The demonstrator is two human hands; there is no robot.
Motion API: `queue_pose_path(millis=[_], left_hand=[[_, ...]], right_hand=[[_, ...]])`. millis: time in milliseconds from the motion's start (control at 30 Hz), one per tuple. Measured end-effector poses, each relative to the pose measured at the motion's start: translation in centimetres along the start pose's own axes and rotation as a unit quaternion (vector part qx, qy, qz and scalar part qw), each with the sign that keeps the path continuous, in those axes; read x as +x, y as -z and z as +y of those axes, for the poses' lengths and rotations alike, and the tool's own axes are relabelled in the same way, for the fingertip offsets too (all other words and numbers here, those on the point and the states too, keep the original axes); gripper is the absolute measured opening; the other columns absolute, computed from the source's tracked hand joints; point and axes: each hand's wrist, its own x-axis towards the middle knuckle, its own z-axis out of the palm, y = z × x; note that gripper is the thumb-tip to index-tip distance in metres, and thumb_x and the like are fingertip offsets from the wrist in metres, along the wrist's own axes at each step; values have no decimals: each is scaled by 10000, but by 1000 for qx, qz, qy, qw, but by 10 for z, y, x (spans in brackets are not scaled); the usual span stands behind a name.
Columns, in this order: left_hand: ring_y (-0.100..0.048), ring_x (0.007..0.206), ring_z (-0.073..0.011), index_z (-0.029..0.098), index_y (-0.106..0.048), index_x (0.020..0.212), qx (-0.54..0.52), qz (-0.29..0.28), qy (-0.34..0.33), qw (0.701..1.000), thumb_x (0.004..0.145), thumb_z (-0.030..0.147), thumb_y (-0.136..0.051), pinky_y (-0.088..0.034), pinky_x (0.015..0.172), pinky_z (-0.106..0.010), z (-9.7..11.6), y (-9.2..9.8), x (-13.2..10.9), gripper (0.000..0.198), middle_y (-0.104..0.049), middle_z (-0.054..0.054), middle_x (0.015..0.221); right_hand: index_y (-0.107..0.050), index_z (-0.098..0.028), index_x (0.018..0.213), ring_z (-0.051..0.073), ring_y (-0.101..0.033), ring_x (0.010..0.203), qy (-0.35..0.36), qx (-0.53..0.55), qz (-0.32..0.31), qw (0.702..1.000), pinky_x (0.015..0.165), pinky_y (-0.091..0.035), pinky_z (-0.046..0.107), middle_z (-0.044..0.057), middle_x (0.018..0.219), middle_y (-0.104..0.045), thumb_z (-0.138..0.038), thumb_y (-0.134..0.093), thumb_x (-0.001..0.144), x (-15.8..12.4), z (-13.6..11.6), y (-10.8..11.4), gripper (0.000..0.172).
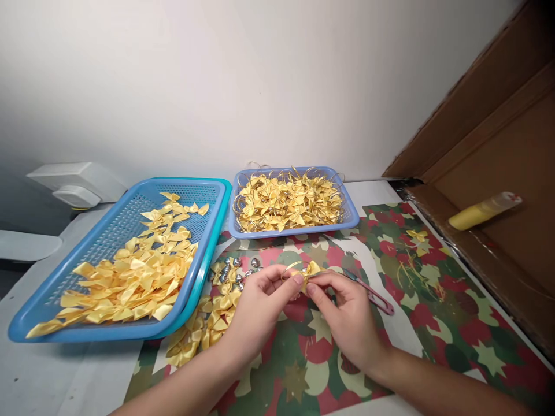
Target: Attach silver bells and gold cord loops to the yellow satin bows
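Observation:
My left hand (266,294) and my right hand (349,315) meet over the patterned cloth, fingertips pinched together. Between them is a yellow satin bow (313,268), with a loop of gold wire at its left side by my left fingers. Each hand has thumb and forefinger closed on the bow; the exact grip point is partly covered by fingers. A pink-handled tool (382,301), partly hidden behind my right hand, lies on the cloth. Left of my left hand are loose yellow bows (217,315) and several small silver bells (237,262).
A blue basket (93,228) of yellow bows sits at left on a teal one. Behind my hands stands a periwinkle basket (353,218) heaped with wired bows. Gold wire scraps (416,268) lie at right, beside a cardboard wall (498,133) and a yellow tube (481,212).

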Motion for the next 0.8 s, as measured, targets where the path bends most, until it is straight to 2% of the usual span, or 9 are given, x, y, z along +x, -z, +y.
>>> queue_pose_path(millis=[300, 433, 533, 667, 800], left_hand=[[-526, 581, -98, 145, -654, 656, 9, -6, 51, 999, 698, 339, -775, -418, 579, -203, 12, 0, 1, 233, -614, 11, 605], [-533, 562, -99, 146, -639, 634, 17, -5, 73, 997, 652, 318, -801, -416, 567, -202, 11, 1, 3, 236, -618, 15, 586], [-530, 546, -91, 146, -623, 626, 20, -8, 77, 997, 658, 325, -794, -404, 555, -194, 9, 1, 4, 250, -611, 23, 569], [-550, 564, -106, 144, -629, 662, 50, -7, 43, 998, 704, 369, -753, -423, 565, -210, 12, 4, 4, 261, -633, 7, 601], [-570, 587, -132, 149, -648, 698, 125, 12, -25, 992, 750, 361, -706, -446, 579, -236, 18, 9, 3, 226, -656, -16, 640]], right_hand=[[-664, -209, 771, 149, -620, 742, 63, -84, -16, 994, 691, -471, 266, 10, 769, -683, -183, -572, 888, 2, 0, 2, 151], [-623, -203, 751, 150, -597, 724, 108, -108, -6, 988, 671, -458, 270, 8, 736, -654, -158, -561, 887, 2, 0, 2, 157], [-627, -208, 760, 149, -593, 725, 114, -115, -9, 987, 669, -460, 272, 6, 740, -658, -145, -553, 890, 3, 1, 0, 162], [-635, -223, 860, 169, -604, 818, 149, -117, 22, 982, 747, -483, 311, 21, 840, -659, -117, -593, 850, 4, 0, 5, 114], [-635, -258, 1005, 203, -577, 916, 266, -108, 79, 955, 802, -480, 377, 52, 977, -583, -79, -573, 814, 3, -12, 21, 269]])
